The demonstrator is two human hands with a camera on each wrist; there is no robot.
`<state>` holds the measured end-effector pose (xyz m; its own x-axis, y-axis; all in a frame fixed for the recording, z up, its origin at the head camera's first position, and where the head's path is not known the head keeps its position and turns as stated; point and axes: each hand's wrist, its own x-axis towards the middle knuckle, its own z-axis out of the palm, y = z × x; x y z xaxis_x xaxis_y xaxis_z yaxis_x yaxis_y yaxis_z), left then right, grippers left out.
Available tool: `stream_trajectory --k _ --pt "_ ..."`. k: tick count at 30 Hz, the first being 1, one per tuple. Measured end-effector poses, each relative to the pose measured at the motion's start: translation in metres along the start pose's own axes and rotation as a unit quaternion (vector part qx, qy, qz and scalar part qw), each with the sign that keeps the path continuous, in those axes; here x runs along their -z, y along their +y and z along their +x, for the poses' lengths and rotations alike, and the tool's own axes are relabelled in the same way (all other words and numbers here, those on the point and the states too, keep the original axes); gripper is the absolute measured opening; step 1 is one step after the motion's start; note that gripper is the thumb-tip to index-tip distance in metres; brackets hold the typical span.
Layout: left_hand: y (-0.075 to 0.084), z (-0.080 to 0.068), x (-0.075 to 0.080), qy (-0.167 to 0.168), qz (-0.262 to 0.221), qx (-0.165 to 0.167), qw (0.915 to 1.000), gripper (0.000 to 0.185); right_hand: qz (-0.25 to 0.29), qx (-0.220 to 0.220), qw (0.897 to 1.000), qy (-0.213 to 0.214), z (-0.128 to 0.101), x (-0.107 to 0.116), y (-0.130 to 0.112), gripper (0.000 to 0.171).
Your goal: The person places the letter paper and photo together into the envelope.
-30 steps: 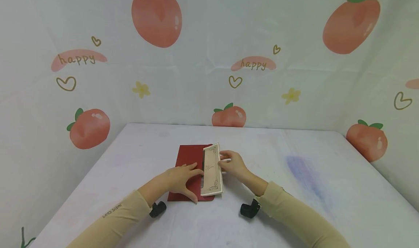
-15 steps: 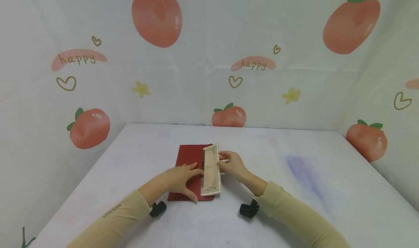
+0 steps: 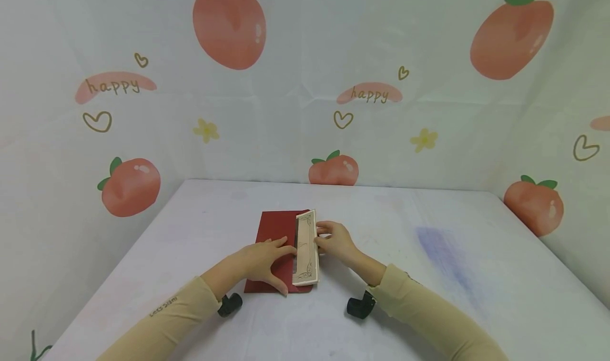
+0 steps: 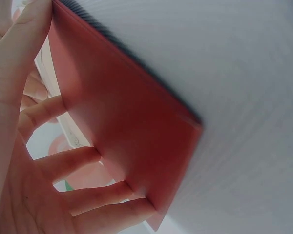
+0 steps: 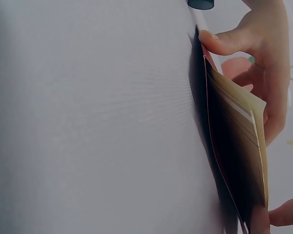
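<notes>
A flat red cover (image 3: 277,224), like a paper folder or envelope, lies on the table. Along its right side are cream sheets (image 3: 305,247) with scrollwork corners, their right edge raised; the right wrist view shows layered cream edges (image 5: 254,129) above a dark gap. My left hand (image 3: 263,260) rests on the cover with its fingers spread; in the left wrist view its fingertips touch the red surface (image 4: 122,112). My right hand (image 3: 339,242) pinches the cream sheets at their right edge. That hand's lower fingers are mostly hidden.
White cloth covers the table (image 3: 214,228), with a faint purple smear (image 3: 443,260) to the right. A black wrist camera (image 3: 230,304) hangs under the left wrist and another black camera (image 3: 360,307) under the right. A printed backdrop (image 3: 286,112) closes off the back.
The right edge of the cream sheets has shifted slightly left over the red cover, my right hand moving with it. My left hand has stayed in place.
</notes>
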<state>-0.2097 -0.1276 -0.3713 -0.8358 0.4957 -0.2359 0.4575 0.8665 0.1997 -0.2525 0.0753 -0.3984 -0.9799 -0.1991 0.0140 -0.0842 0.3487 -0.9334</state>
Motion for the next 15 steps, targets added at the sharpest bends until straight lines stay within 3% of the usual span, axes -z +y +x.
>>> stream_trajectory --k 15 --pt "0.0 0.0004 0.0001 -0.001 0.001 0.004 1.0 0.082 -0.003 -0.023 1.0 0.01 -0.0013 -0.0036 -0.0047 0.034"
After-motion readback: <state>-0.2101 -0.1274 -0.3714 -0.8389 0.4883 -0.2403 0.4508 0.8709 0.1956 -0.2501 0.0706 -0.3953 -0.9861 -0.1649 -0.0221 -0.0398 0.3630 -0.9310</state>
